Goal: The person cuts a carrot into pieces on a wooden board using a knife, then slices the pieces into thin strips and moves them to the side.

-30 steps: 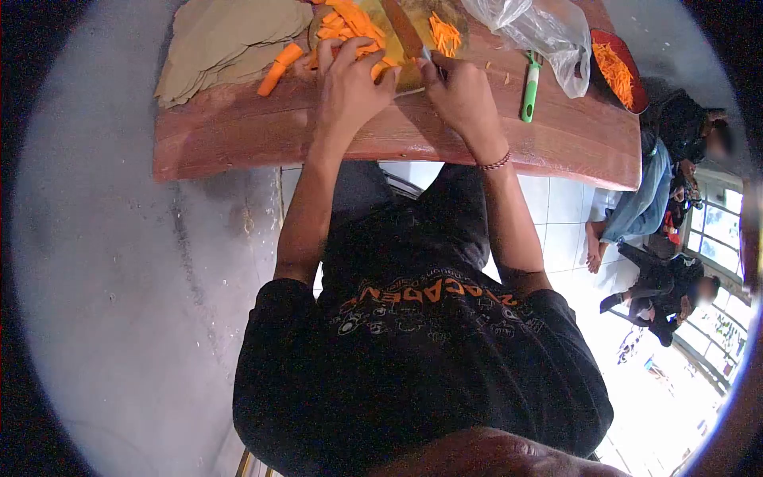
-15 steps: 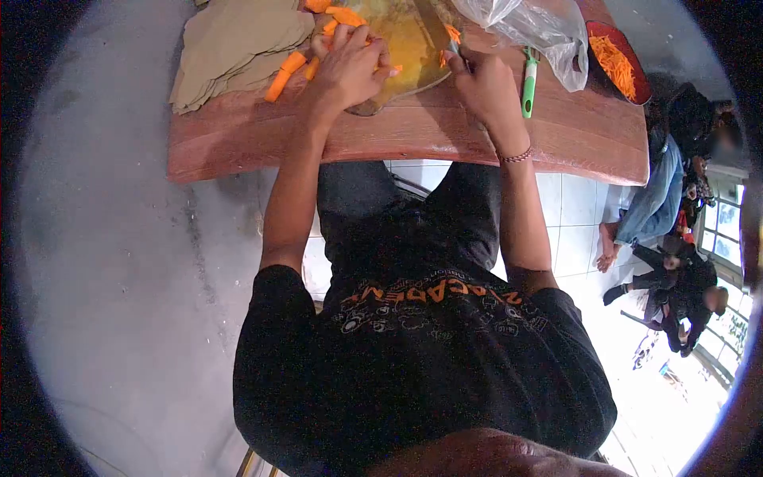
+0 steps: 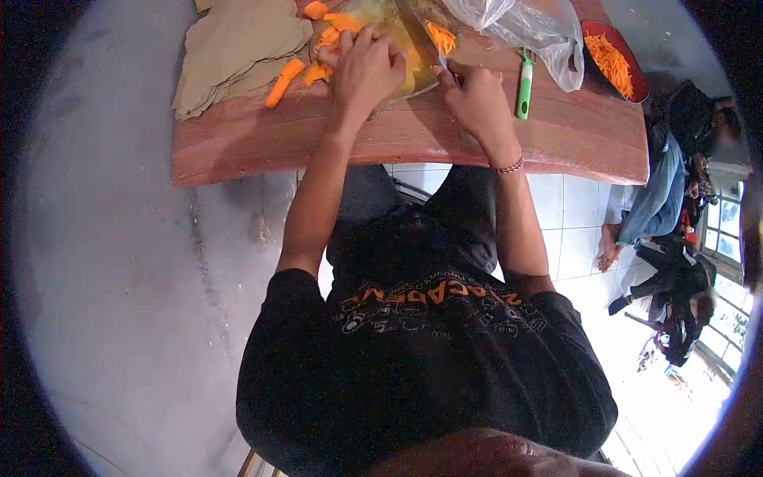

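Observation:
My right hand (image 3: 474, 97) is closed around the handle of a knife (image 3: 420, 28), whose blade points away over the yellowish cutting board (image 3: 421, 78). My left hand (image 3: 367, 70) rests over the board with bent fingers, close to carrot slices (image 3: 340, 22); what lies beneath its fingertips is hidden. Thin carrot strips (image 3: 440, 36) lie on the board just right of the blade. Carrot pieces (image 3: 284, 82) sit on the table left of my left hand. A green-handled peeler (image 3: 524, 86) lies to the right of my right hand.
Brown sheets (image 3: 238, 48) cover the table's left part. A clear plastic bag (image 3: 548, 36) and a red-rimmed bowl of shredded carrot (image 3: 612, 65) are at the right on the wooden table (image 3: 413, 141). Other people (image 3: 656, 191) sit on the floor further right.
My left hand has shifted right across the board. My right hand and the knife have moved slightly left and down, leaving the carrot strips more visible.

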A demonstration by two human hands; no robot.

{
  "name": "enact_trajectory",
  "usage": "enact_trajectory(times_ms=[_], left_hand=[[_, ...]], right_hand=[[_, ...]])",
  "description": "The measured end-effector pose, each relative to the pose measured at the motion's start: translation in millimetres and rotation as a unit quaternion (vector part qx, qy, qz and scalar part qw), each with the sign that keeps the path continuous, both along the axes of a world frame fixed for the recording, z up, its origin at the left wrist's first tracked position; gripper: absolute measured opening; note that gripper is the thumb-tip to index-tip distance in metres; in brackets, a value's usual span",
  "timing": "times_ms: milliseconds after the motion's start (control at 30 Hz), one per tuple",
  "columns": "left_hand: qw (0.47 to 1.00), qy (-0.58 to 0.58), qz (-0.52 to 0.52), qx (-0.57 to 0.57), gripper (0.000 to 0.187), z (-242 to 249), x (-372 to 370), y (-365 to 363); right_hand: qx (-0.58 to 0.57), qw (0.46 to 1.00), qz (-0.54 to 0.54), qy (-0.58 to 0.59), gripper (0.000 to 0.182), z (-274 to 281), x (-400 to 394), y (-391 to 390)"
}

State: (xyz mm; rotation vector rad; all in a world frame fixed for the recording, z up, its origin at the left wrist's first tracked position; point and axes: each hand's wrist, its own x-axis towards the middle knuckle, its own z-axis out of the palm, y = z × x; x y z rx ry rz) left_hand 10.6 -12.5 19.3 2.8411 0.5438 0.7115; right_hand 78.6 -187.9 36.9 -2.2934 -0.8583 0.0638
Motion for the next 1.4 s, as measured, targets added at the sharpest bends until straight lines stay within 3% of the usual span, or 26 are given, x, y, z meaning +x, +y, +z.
enact_trajectory(times_ms=[100, 200, 300, 600, 933, 1000, 1100, 1400], left_hand=[[0.995, -0.048, -0.082, -0.007, 0.016, -14.3, -5.8, 20.6], [0.996, -0.028, -0.087, -0.018, 0.016, -8.8, -14.9, 10.9], [0.989, -0.053, -0.131, -0.036, 0.018, -16.5, -13.0, 14.1], [0.989, -0.074, -0.106, -0.069, 0.031, -25.5, -21.3, 11.9], [0.983, -0.097, -0.130, -0.085, 0.029, -26.3, -26.5, 7.6], [0.990, -0.080, -0.117, 0.003, 0.027, -20.0, -32.5, 4.5], [0.990, -0.068, -0.118, 0.040, 0.026, -21.6, -33.2, 4.8], [0.985, -0.085, -0.147, -0.013, 0.027, -32.0, -29.9, 9.7]], right_hand=[[0.009, 1.000, -0.009, 0.020, 0.035, 3.4, -8.4, 0.6], [0.007, 0.999, -0.015, 0.039, 0.036, 3.1, -9.7, 6.7], [0.025, 1.000, 0.014, -0.013, 0.037, -2.4, -3.9, 14.5], [0.047, 0.999, 0.002, 0.015, 0.040, -7.5, 4.7, 32.8], [0.046, 0.999, 0.004, 0.017, 0.039, -0.9, 3.6, 30.0], [0.046, 0.999, -0.002, 0.019, 0.039, -0.8, 0.7, 23.1], [0.059, 0.998, 0.007, 0.002, 0.038, -3.6, -3.6, 15.8], [0.054, 0.998, 0.028, -0.015, 0.030, -0.7, -19.0, 14.1]])
